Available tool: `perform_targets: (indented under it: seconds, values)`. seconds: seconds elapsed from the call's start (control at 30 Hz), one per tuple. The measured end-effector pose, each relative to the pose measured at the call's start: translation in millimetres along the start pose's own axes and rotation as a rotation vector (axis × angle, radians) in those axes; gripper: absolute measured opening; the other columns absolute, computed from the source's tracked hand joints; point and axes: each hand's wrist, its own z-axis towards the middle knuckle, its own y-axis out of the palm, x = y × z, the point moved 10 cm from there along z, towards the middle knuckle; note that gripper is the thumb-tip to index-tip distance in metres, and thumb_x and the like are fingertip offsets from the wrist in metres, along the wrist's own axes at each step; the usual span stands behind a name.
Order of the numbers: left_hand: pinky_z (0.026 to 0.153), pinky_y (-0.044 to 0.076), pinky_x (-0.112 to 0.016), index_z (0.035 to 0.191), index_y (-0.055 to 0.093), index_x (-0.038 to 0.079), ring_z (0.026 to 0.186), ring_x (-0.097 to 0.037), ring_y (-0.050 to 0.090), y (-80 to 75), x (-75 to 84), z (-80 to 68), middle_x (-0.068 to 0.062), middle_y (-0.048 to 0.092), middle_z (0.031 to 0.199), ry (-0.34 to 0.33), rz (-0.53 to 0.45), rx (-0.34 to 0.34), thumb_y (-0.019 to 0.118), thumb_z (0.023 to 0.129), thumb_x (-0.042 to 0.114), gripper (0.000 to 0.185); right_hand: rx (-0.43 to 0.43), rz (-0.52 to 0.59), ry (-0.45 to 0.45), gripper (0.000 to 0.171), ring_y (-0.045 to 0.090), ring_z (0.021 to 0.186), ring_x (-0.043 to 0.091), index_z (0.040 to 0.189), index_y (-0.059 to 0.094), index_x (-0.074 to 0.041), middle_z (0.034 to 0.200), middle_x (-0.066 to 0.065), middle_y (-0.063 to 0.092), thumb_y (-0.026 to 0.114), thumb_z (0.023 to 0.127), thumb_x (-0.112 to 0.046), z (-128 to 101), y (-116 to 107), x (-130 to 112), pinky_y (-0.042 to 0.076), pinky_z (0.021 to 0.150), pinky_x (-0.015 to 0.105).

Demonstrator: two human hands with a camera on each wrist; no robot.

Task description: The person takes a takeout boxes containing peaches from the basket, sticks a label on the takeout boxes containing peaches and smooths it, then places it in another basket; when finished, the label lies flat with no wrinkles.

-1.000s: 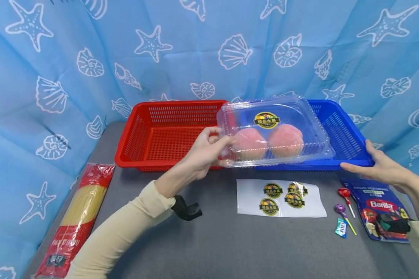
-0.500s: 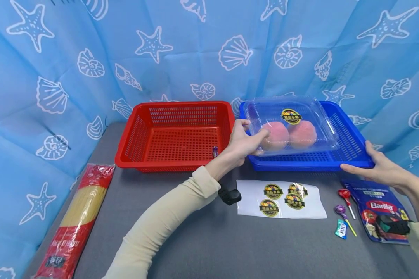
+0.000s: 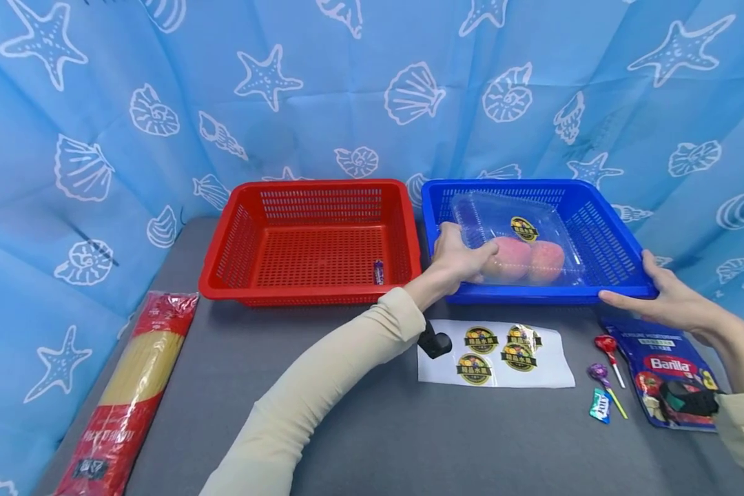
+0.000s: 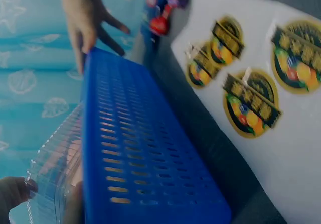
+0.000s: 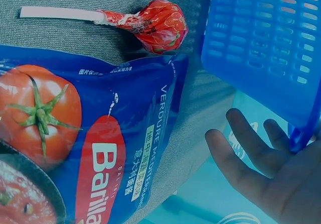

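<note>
A clear plastic clamshell box (image 3: 502, 213) with two pink peaches (image 3: 511, 258) inside sits tilted within the blue basket (image 3: 539, 295). My left hand (image 3: 461, 258) grips the box's left end, thumb above. In the left wrist view its fingertips show at the box's ridged edge, partly behind the basket wall. At the basket's front right corner, my right hand (image 3: 676, 293) holds the rim between thumb and fingers. Several of its fingers (image 5: 251, 143) show outside the wall in the right wrist view. A round fruit label (image 3: 523, 229) is stuck on the lid.
A red basket (image 3: 310, 291) with a small purple-wrapped item (image 3: 379, 272) stands left. A label sheet (image 3: 496, 375), two lollipops (image 3: 606, 344), a small green-white packet (image 3: 600, 405) and a Barilla pouch (image 3: 669, 365) lie in front. Packaged spaghetti (image 3: 139, 368) lies far left. A curtain hangs behind.
My left hand has carried the peach box rightward from between the baskets and lowered it into the blue one. My right hand has stayed at the corner.
</note>
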Motion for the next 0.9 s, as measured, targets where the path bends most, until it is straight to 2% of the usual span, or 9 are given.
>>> perform_targets:
  seconds: [0.1, 0.2, 0.33, 0.47, 0.57, 0.73, 0.83, 0.87, 0.9]
  values:
    - [0.063, 0.062, -0.024, 0.159, 0.026, 0.005, 0.056, -0.024, 0.071, 3.5, -1.2, 2.5, -0.017, 0.052, 0.152, 0.018, 0.073, -0.023, 0.073, 0.094, 0.022, 0.082, -0.001, 0.008, -0.001, 0.109, 0.017, 0.132, 0.075, 0.141, -0.047, -0.001, 0.149, 0.049, -0.032, 0.043, 0.107, -0.051, -0.5, 1.1, -2.4, 0.041, 0.101, 0.078]
    - [0.097, 0.058, -0.025, 0.164, 0.014, 0.007, 0.099, -0.019, 0.074, 5.4, -1.7, 2.8, -0.011, 0.044, 0.161, 0.028, 0.175, -0.046, 0.068, 0.098, 0.025, 0.087, -0.001, 0.011, 0.0, 0.109, 0.016, 0.133, 0.076, 0.141, -0.047, -0.001, 0.149, 0.049, -0.032, 0.043, 0.107, -0.051, -0.3, 1.6, -2.1, 0.04, 0.101, 0.078]
    - [0.121, 0.041, -0.029, 0.163, 0.02, 0.004, 0.139, -0.015, 0.049, 7.3, 0.8, 2.0, -0.006, 0.037, 0.166, 0.058, 0.26, -0.074, 0.063, 0.101, 0.025, 0.078, 0.0, 0.013, 0.004, 0.109, 0.015, 0.133, 0.076, 0.14, -0.048, -0.002, 0.149, 0.048, -0.033, 0.044, 0.106, -0.051, 1.3, 0.7, 1.7, 0.04, 0.101, 0.078]
    - [0.115, 0.047, -0.032, 0.152, 0.042, -0.001, 0.132, -0.018, 0.054, 8.5, 3.6, 0.5, -0.011, 0.054, 0.152, 0.096, 0.309, -0.103, 0.064, 0.099, 0.021, 0.061, 0.007, 0.01, 0.007, 0.111, 0.017, 0.132, 0.075, 0.141, -0.048, -0.004, 0.15, 0.048, -0.032, 0.045, 0.106, -0.053, 4.1, -1.1, 4.7, 0.042, 0.099, 0.077]
    - [0.11, 0.051, -0.034, 0.146, 0.047, -0.002, 0.126, -0.018, 0.056, 9.4, 2.2, -0.9, -0.012, 0.058, 0.145, 0.092, 0.324, -0.13, 0.067, 0.097, 0.021, 0.058, 0.012, 0.006, 0.006, 0.112, 0.02, 0.131, 0.074, 0.142, -0.047, -0.004, 0.151, 0.049, -0.028, 0.046, 0.105, -0.053, 5.7, -1.8, 5.7, 0.046, 0.097, 0.075]
    - [0.124, 0.038, -0.037, 0.159, 0.032, 0.004, 0.153, -0.021, 0.036, 11.2, -1.8, -4.0, -0.008, 0.036, 0.166, 0.06, 0.281, -0.178, 0.067, 0.098, 0.028, 0.074, 0.013, 0.013, -0.006, 0.11, 0.02, 0.131, 0.075, 0.142, -0.047, -0.004, 0.151, 0.051, -0.026, 0.046, 0.106, -0.051, 4.6, -1.3, 3.7, 0.046, 0.097, 0.075]
    - [0.128, 0.03, -0.039, 0.163, 0.023, 0.008, 0.158, -0.021, 0.025, 11.9, -2.4, -6.1, -0.005, 0.026, 0.171, 0.064, 0.253, -0.201, 0.065, 0.099, 0.029, 0.08, 0.017, 0.011, -0.001, 0.109, 0.02, 0.131, 0.075, 0.142, -0.046, -0.002, 0.15, 0.05, -0.027, 0.045, 0.106, -0.051, 2.4, -1.0, 2.3, 0.045, 0.098, 0.076]
    - [0.128, 0.029, -0.038, 0.163, 0.022, 0.008, 0.159, -0.02, 0.024, 11.9, -2.4, -6.7, -0.004, 0.025, 0.171, 0.069, 0.246, -0.208, 0.065, 0.099, 0.03, 0.08, 0.019, 0.01, 0.001, 0.109, 0.02, 0.131, 0.075, 0.142, -0.046, -0.002, 0.15, 0.05, -0.027, 0.045, 0.106, -0.051, 1.7, -1.0, 2.3, 0.045, 0.098, 0.076]
    - [0.125, 0.035, -0.036, 0.164, 0.021, 0.009, 0.15, -0.018, 0.041, 12.3, -2.2, -6.9, -0.002, 0.024, 0.172, 0.079, 0.232, -0.224, 0.064, 0.099, 0.029, 0.08, 0.023, 0.008, 0.006, 0.11, 0.02, 0.13, 0.074, 0.142, -0.046, -0.002, 0.15, 0.05, -0.027, 0.045, 0.106, -0.051, 1.8, -1.2, 3.1, 0.046, 0.097, 0.075]
